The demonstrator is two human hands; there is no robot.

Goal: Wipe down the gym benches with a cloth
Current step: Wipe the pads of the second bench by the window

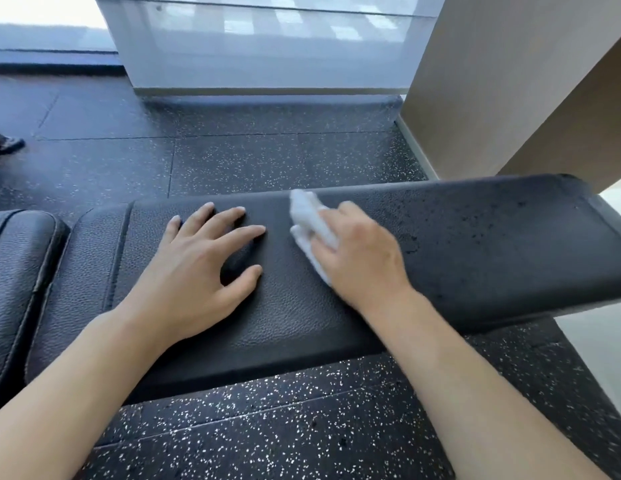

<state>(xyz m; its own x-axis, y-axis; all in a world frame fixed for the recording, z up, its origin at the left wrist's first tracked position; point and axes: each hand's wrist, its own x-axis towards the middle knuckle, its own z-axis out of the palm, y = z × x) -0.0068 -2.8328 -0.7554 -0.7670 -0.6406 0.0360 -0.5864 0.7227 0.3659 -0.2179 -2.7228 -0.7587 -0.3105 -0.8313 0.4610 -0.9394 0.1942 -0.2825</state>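
A black padded gym bench [475, 244] runs across the middle of the view, its right part speckled with droplets. My right hand [361, 258] grips a white cloth [311, 220] and presses it on the pad near the middle. The cloth sticks out from under my fingers towards the far edge. My left hand [201, 268] rests flat on the pad to the left, fingers spread and straight, a little apart from the cloth.
A second black pad section [18, 271] adjoins the bench at the left. Dark speckled rubber flooring [267, 161] lies around. A glass panel [267, 46] stands behind, a tan wall [510, 81] at the right. Someone's foot [6, 143] shows at the far left.
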